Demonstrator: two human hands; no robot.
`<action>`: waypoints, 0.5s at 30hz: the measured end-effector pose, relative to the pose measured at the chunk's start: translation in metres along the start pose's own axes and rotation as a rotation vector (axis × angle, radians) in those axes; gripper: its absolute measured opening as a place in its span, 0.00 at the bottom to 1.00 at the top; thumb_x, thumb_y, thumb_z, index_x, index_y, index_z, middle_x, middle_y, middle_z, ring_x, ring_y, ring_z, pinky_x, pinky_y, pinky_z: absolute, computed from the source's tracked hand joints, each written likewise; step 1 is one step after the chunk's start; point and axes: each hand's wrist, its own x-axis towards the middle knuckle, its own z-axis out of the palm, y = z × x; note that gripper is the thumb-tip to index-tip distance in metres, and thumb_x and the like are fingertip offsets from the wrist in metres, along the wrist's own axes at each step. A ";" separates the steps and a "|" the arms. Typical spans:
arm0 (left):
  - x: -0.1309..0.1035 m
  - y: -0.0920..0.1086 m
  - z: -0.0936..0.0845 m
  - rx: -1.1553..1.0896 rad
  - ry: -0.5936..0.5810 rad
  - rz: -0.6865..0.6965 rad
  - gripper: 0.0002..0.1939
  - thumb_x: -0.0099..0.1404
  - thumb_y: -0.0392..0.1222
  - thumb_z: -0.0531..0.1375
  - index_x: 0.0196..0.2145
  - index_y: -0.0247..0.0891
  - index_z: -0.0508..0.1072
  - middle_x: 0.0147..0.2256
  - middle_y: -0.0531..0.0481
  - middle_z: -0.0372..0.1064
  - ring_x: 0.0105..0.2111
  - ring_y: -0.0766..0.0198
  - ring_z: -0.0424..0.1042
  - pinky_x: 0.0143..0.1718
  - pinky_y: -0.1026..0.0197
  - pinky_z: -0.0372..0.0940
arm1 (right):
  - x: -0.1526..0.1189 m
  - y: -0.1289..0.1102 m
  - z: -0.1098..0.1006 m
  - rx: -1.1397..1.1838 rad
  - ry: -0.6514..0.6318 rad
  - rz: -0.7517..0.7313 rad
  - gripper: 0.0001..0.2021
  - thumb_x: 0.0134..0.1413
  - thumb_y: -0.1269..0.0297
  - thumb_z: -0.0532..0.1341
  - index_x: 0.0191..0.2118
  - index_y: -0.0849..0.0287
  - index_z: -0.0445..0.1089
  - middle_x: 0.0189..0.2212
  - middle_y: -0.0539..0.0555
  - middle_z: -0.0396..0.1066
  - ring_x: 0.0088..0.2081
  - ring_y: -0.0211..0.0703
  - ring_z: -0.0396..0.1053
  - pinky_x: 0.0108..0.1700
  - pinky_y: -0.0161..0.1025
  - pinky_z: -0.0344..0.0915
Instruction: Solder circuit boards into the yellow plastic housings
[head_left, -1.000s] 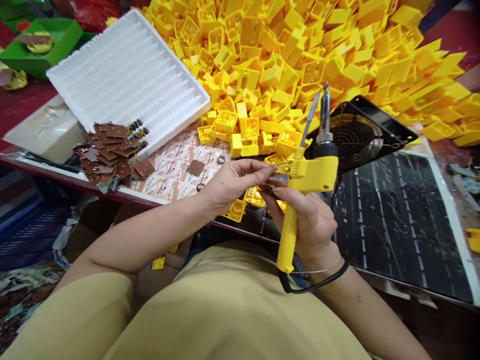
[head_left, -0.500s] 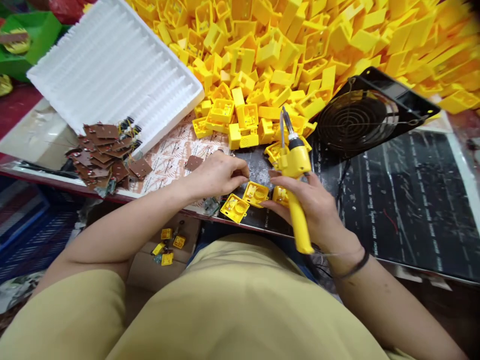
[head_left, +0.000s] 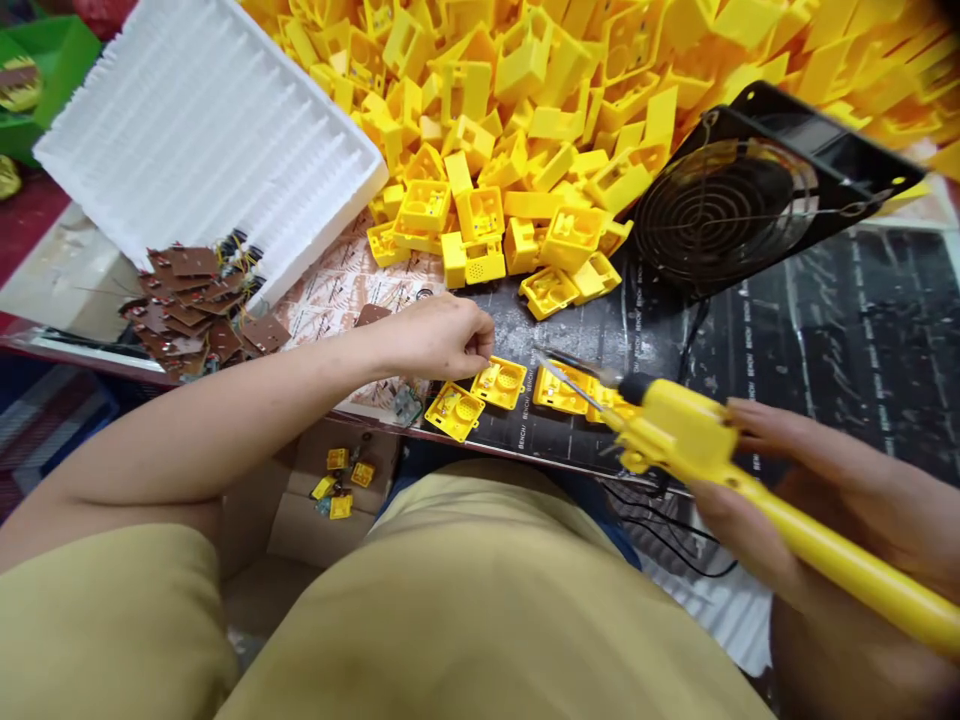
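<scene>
Left hand [head_left: 442, 335] is down on the desk [head_left: 825, 330], fingers curled together, fingertips pinched just above a small open yellow plastic casing [head_left: 501, 381] near the front edge; whether anything sits in that pinch I cannot tell. Two more yellow casings flank it, one at the edge [head_left: 454, 411] and one to the right [head_left: 561, 389]. Right hand [head_left: 780, 500] is wrapped around the handle of a yellow pistol-style soldering iron [head_left: 697, 445], its metal tip [head_left: 559, 368] pointing left, just over the right-hand casing. Behind, a huge heap of yellow plastic housings [head_left: 570, 80], a black wire-guarded fan [head_left: 731, 215] leaning against it, a white ribbed foam tray [head_left: 195, 140], and a pile of brown circuit boards [head_left: 199, 310] at left.
</scene>
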 end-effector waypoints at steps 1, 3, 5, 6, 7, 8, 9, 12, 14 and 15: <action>0.000 0.000 -0.001 0.008 -0.006 -0.001 0.04 0.58 0.34 0.63 0.30 0.36 0.79 0.23 0.56 0.72 0.24 0.70 0.67 0.29 0.66 0.54 | 0.000 0.000 0.006 -0.002 0.029 0.056 0.21 0.62 0.58 0.65 0.60 0.50 0.67 0.46 0.56 0.75 0.36 0.48 0.77 0.29 0.40 0.74; 0.001 0.000 -0.001 0.015 -0.018 0.000 0.04 0.58 0.34 0.63 0.30 0.36 0.79 0.23 0.56 0.72 0.24 0.70 0.68 0.29 0.66 0.55 | 0.004 0.005 0.017 0.103 0.030 -0.248 0.17 0.59 0.61 0.68 0.53 0.52 0.71 0.38 0.52 0.77 0.32 0.43 0.76 0.29 0.36 0.75; 0.002 0.000 -0.002 0.016 -0.027 -0.001 0.04 0.59 0.34 0.63 0.30 0.36 0.79 0.23 0.55 0.73 0.24 0.70 0.69 0.29 0.66 0.55 | 0.011 0.012 0.025 0.187 -0.021 -0.412 0.13 0.59 0.65 0.68 0.49 0.54 0.70 0.33 0.50 0.77 0.31 0.40 0.76 0.34 0.34 0.76; 0.002 0.001 -0.003 0.018 -0.031 -0.002 0.04 0.59 0.34 0.63 0.30 0.36 0.79 0.23 0.55 0.73 0.25 0.69 0.70 0.29 0.66 0.55 | 0.014 0.014 0.028 0.202 -0.043 -0.440 0.11 0.60 0.66 0.67 0.47 0.55 0.69 0.32 0.50 0.76 0.31 0.38 0.76 0.36 0.34 0.76; 0.002 0.001 -0.003 0.022 -0.035 -0.003 0.04 0.59 0.34 0.62 0.30 0.36 0.79 0.23 0.55 0.74 0.25 0.69 0.70 0.29 0.66 0.56 | 0.017 0.016 0.030 0.200 -0.063 -0.455 0.08 0.61 0.67 0.66 0.45 0.55 0.68 0.32 0.50 0.75 0.32 0.37 0.75 0.37 0.34 0.77; 0.003 0.001 -0.004 0.029 -0.038 -0.004 0.04 0.59 0.34 0.63 0.30 0.36 0.79 0.23 0.55 0.74 0.25 0.69 0.70 0.29 0.66 0.56 | 0.020 0.016 0.031 0.184 -0.071 -0.480 0.07 0.62 0.67 0.66 0.42 0.56 0.68 0.31 0.50 0.75 0.31 0.36 0.75 0.37 0.33 0.76; 0.003 0.002 -0.004 0.036 -0.040 -0.004 0.04 0.59 0.34 0.63 0.30 0.36 0.79 0.23 0.55 0.74 0.25 0.69 0.70 0.29 0.65 0.56 | 0.023 0.016 0.032 0.160 -0.068 -0.507 0.07 0.62 0.67 0.66 0.41 0.57 0.67 0.31 0.50 0.74 0.31 0.35 0.74 0.37 0.32 0.76; 0.003 0.003 -0.005 0.050 -0.046 -0.001 0.04 0.59 0.34 0.63 0.30 0.36 0.80 0.24 0.54 0.74 0.25 0.68 0.70 0.29 0.65 0.55 | 0.029 0.012 0.034 0.111 -0.045 -0.594 0.09 0.59 0.67 0.68 0.38 0.60 0.67 0.30 0.51 0.74 0.30 0.33 0.74 0.37 0.31 0.75; 0.004 0.003 -0.005 0.051 -0.050 -0.001 0.04 0.59 0.34 0.63 0.30 0.36 0.80 0.24 0.54 0.74 0.25 0.68 0.70 0.29 0.65 0.55 | 0.034 0.009 0.034 0.114 -0.042 -0.640 0.10 0.56 0.68 0.71 0.37 0.62 0.68 0.30 0.52 0.74 0.30 0.34 0.74 0.37 0.31 0.75; 0.004 0.003 -0.005 0.051 -0.051 -0.003 0.04 0.59 0.34 0.63 0.30 0.36 0.80 0.24 0.54 0.74 0.25 0.68 0.71 0.29 0.65 0.55 | 0.036 0.008 0.034 0.115 -0.055 -0.663 0.11 0.53 0.70 0.72 0.37 0.63 0.69 0.30 0.53 0.75 0.31 0.34 0.74 0.36 0.31 0.75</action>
